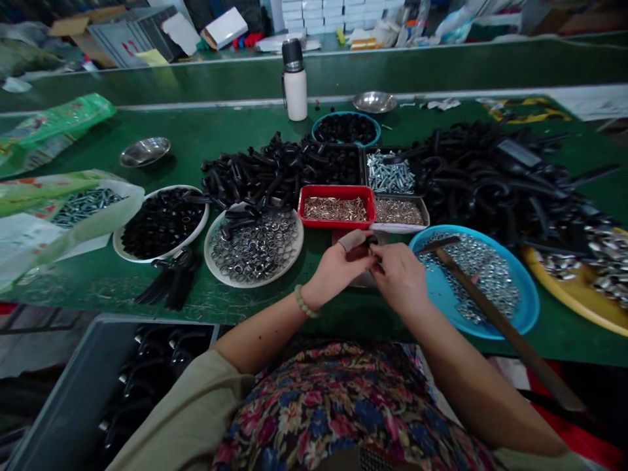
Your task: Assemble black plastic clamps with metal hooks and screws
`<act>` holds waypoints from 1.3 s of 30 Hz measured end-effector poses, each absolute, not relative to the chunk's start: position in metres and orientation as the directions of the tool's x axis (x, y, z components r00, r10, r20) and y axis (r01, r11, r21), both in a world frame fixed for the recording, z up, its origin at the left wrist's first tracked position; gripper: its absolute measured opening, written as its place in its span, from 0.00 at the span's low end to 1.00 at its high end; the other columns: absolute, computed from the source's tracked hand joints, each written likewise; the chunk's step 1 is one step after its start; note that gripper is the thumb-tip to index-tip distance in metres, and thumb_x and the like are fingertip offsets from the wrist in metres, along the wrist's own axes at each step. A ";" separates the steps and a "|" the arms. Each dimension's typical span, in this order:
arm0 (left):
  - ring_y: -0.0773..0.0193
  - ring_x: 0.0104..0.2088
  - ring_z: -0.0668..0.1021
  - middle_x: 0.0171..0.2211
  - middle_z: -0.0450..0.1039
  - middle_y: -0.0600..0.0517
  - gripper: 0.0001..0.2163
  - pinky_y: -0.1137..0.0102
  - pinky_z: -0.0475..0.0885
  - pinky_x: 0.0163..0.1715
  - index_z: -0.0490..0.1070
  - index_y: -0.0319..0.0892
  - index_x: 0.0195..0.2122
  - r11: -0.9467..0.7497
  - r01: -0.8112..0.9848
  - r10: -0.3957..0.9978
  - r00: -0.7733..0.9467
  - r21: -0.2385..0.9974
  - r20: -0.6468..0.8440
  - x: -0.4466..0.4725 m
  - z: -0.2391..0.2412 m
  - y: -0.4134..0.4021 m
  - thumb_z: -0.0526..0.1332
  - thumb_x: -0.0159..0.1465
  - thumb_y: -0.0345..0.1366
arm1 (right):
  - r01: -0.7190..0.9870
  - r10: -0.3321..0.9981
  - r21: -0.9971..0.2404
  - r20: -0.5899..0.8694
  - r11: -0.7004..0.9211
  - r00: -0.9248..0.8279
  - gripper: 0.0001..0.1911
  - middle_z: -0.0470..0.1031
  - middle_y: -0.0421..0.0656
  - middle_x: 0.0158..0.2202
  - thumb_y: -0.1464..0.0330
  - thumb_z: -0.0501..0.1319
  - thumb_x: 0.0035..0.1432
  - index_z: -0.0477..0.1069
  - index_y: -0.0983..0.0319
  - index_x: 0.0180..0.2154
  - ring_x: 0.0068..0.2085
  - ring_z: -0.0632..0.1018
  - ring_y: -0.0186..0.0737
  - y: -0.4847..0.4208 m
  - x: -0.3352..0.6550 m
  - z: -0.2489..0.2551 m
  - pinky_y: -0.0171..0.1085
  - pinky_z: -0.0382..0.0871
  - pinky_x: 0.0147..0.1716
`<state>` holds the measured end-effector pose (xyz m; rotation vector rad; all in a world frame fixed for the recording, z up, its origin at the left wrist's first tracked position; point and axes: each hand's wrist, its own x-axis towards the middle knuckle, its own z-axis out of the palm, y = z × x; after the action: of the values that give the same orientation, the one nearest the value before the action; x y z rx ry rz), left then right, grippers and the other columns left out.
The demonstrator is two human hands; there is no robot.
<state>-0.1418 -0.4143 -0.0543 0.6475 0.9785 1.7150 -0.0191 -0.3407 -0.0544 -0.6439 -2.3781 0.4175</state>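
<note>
My left hand (343, 263) and my right hand (400, 271) meet just below the red tray (337, 223) of thin copper-coloured pins. Pinched between their fingertips is a small black part (372, 240), mostly covered by the fingers, so its exact kind is unclear. A pale wrap covers a finger of the left hand, and a beaded bracelet circles that wrist. Under the hands, a metal block or plate (364, 281) shows in part. Close to my right hand, a hammer (490, 307) lies across a blue basin (532, 314) of small shiny metal pieces.
Left of my hands stand a white plate (210, 265) of metal rings and a white bowl (118, 245) of black pieces. Black handle-like parts (255, 167) pile up behind; more (471, 176) lie right. A white bottle (296, 95) stands at the back. A grey crate (63, 392) sits lower left.
</note>
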 end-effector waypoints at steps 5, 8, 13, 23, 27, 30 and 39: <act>0.66 0.35 0.79 0.36 0.77 0.50 0.13 0.67 0.74 0.43 0.74 0.40 0.41 -0.022 -0.625 0.953 -0.248 0.781 -0.172 -0.152 -0.057 -0.446 0.69 0.55 0.37 | 0.024 0.726 -0.940 0.246 0.339 -0.642 0.21 0.72 0.44 0.40 0.58 0.64 0.54 0.65 0.58 0.48 0.36 0.75 0.39 -0.344 -0.020 -0.064 0.41 0.73 0.36; 0.63 0.34 0.80 0.35 0.77 0.49 0.15 0.66 0.75 0.42 0.73 0.40 0.42 0.074 -0.657 0.963 -0.148 0.750 -0.224 -0.155 -0.060 -0.457 0.69 0.55 0.38 | 0.032 0.694 -0.998 -0.066 -0.062 -0.717 0.15 0.70 0.37 0.26 0.54 0.61 0.57 0.66 0.58 0.36 0.24 0.71 0.33 -0.350 -0.021 -0.070 0.34 0.68 0.24; 0.59 0.41 0.79 0.41 0.76 0.49 0.11 0.63 0.73 0.47 0.71 0.42 0.43 0.023 -0.164 0.916 -0.392 0.986 -0.087 -0.160 -0.069 -0.463 0.64 0.59 0.35 | 0.147 0.809 -0.988 -0.048 0.048 -0.587 0.15 0.70 0.35 0.22 0.55 0.63 0.56 0.67 0.58 0.40 0.22 0.71 0.34 -0.369 -0.022 -0.077 0.34 0.66 0.22; 0.44 0.52 0.69 0.51 0.69 0.39 0.10 0.52 0.66 0.51 0.76 0.39 0.40 0.440 0.882 0.876 -0.463 0.168 0.133 -0.268 -0.077 -0.452 0.56 0.64 0.35 | 0.096 0.718 -0.995 -0.072 -0.007 -0.692 0.14 0.78 0.40 0.31 0.60 0.60 0.59 0.70 0.59 0.44 0.33 0.81 0.38 -0.373 -0.020 -0.104 0.39 0.76 0.39; 0.46 0.51 0.71 0.47 0.72 0.38 0.09 0.53 0.65 0.53 0.76 0.38 0.37 0.387 0.886 0.895 -0.427 0.256 0.125 -0.278 -0.075 -0.450 0.56 0.62 0.34 | 0.072 0.701 -0.985 0.057 0.154 -0.711 0.09 0.77 0.42 0.37 0.66 0.56 0.63 0.70 0.59 0.43 0.36 0.81 0.37 -0.373 -0.009 -0.098 0.38 0.75 0.39; 0.53 0.44 0.76 0.40 0.76 0.44 0.09 0.59 0.69 0.49 0.73 0.40 0.37 0.321 0.676 0.865 -0.495 0.663 0.087 -0.258 -0.063 -0.450 0.59 0.61 0.38 | 0.024 0.521 -0.888 0.248 0.459 -0.817 0.11 0.77 0.44 0.41 0.71 0.54 0.63 0.71 0.59 0.45 0.40 0.80 0.36 -0.372 0.003 -0.086 0.37 0.74 0.43; 0.62 0.34 0.80 0.32 0.76 0.53 0.24 0.69 0.73 0.36 0.61 0.44 0.51 0.154 0.080 0.988 -0.018 0.985 -0.153 -0.130 -0.052 -0.398 0.68 0.56 0.36 | 0.047 0.511 -0.708 0.461 0.705 -0.725 0.20 0.75 0.47 0.51 0.74 0.51 0.65 0.66 0.58 0.57 0.52 0.76 0.40 -0.348 0.062 -0.077 0.42 0.72 0.51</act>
<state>-0.1298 -0.3976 -0.0518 1.1467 1.3459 1.0639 0.0621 -0.3478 -0.0771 -0.4233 -2.2483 0.9092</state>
